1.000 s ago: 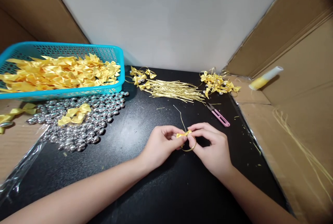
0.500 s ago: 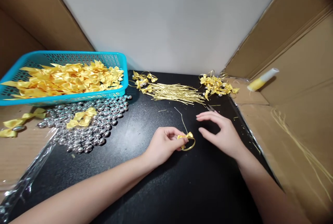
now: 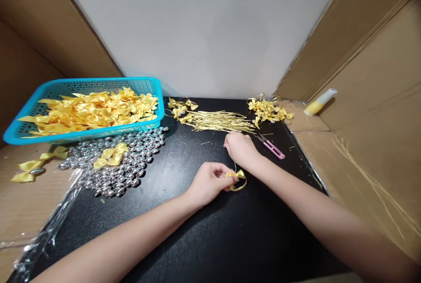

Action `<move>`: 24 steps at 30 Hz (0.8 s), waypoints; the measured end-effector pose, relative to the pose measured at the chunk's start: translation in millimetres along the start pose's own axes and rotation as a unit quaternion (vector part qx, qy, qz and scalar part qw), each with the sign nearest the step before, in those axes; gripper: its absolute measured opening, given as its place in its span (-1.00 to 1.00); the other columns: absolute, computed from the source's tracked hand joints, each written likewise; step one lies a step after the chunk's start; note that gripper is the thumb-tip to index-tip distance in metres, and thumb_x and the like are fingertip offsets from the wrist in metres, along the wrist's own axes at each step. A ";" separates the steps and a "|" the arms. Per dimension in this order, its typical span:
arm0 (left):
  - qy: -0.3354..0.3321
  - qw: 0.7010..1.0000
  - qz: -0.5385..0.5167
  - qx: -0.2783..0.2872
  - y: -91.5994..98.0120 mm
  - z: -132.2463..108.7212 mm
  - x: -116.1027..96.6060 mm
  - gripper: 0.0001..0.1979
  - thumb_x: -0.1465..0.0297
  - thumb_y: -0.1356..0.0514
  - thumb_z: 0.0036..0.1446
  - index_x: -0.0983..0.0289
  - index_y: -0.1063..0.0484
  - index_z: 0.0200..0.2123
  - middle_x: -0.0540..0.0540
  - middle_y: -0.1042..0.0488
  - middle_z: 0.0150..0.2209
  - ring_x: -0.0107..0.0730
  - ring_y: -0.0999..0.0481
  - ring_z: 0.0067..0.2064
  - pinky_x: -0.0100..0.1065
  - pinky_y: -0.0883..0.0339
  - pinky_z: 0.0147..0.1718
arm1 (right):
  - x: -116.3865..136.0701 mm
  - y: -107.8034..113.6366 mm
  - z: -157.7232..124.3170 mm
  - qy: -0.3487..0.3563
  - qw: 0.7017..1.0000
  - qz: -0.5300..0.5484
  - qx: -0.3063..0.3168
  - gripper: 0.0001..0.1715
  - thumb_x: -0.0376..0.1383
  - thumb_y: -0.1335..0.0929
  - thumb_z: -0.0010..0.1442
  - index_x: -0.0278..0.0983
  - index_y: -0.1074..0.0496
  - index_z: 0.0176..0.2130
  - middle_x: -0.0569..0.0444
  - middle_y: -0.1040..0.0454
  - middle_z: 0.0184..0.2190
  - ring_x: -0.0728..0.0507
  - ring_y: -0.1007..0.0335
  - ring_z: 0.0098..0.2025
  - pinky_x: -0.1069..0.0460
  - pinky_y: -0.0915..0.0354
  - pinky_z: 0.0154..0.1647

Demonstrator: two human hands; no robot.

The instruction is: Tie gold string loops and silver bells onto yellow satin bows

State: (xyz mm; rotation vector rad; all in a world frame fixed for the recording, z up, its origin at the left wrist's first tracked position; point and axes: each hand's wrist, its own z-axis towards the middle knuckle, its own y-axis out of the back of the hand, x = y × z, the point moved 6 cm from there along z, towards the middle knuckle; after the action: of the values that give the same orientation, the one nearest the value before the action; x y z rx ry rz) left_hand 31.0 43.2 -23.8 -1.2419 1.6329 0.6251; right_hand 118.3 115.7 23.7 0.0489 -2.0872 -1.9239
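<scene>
- Black tabletop, glossy, against a pale wall; cardboard panels flank it.
- Left hand pinches a yellow bow over the tabletop's middle.
- Right hand beyond it: fingers pressed together, apparently on the bow's thin thread.

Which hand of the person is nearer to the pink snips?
The right hand. It is just left of the pink snips; the left hand is farther left and nearer the camera, holding a yellow bow.

a yellow-white tube sits on brown cardboard near a grey wall
</scene>
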 end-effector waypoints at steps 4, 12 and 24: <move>-0.014 1.000 0.009 0.005 0.1 1.1 1.2 -0.87 0.41 -0.33 -0.17 0.39 -0.52 -0.53 0.04 -0.50 -0.59 -0.58 -0.36 -0.58 -0.50 -0.24 -0.53 | 1.7 -5.2 -8.5 0.054 0.998 -0.025 0.008 -0.79 -0.45 -0.24 0.27 -0.40 -0.46 -0.25 -0.20 -0.50 -0.18 -0.30 -0.42 -0.07 -0.12 -0.25 -0.13; -0.007 1.000 0.002 0.015 -1.2 0.7 1.2 -0.83 0.37 -0.36 -0.19 0.38 -0.51 -0.53 0.04 -0.51 -0.58 -0.57 -0.36 -0.58 -0.48 -0.23 -0.51 | -20.1 31.8 -30.0 0.192 0.981 0.013 0.013 -0.85 -0.38 -0.21 0.32 -0.29 -0.34 -0.28 0.00 -0.43 -0.26 -0.10 -0.34 -0.20 0.02 -0.19 -0.16; -0.009 0.995 0.068 0.077 -8.0 -5.0 1.0 -0.90 0.43 -0.30 -0.16 0.36 -0.52 -0.53 -0.02 -0.44 -0.61 -0.55 -0.31 -0.57 -0.49 -0.14 -0.55 | -8.5 16.1 -41.4 0.350 0.932 -0.024 0.091 -0.82 -0.28 -0.40 0.18 -0.28 -0.44 -0.18 0.02 -0.48 -0.21 -0.17 -0.32 -0.12 -0.04 -0.10 -0.14</move>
State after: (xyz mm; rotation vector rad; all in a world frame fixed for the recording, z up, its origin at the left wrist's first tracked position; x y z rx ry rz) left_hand 36.4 35.8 -21.5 -1.0177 1.7268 0.5793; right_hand 139.2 79.1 40.2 0.7201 -1.7510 -1.4220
